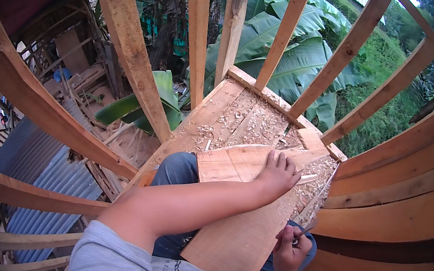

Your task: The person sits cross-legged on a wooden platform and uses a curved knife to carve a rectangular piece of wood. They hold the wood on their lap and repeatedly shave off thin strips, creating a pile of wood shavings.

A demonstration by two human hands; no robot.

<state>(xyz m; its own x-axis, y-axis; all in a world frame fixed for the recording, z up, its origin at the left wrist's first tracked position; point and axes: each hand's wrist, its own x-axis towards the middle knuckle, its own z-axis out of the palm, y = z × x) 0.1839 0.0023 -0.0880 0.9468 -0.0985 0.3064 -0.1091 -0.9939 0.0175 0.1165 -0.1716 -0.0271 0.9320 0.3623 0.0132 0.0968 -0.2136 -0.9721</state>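
Note:
My left hand [277, 174] lies on a flat wooden board [227, 162], its fingers spread over the top face. Faint lines run across that board, and its left edge looks rough. A pale pointed sliver of wood [308, 179] shows beside the thumb. Under it, a wider plank [234, 242] slants across my lap toward me. At the plank's right edge, my right hand [291, 251] is closed around a small bladed tool [308, 228]. The thin blade points up and away; the fingers hide most of the handle, so its exact kind is unclear.
Curled shavings [251, 115] cover the plank floor [219, 105] ahead. Upright wooden posts [196, 31] fence the far and left sides. Overlapping boards [390, 212] form a wall close on my right. Beyond are banana leaves [296, 57] and, lower left, corrugated metal sheets [54, 190].

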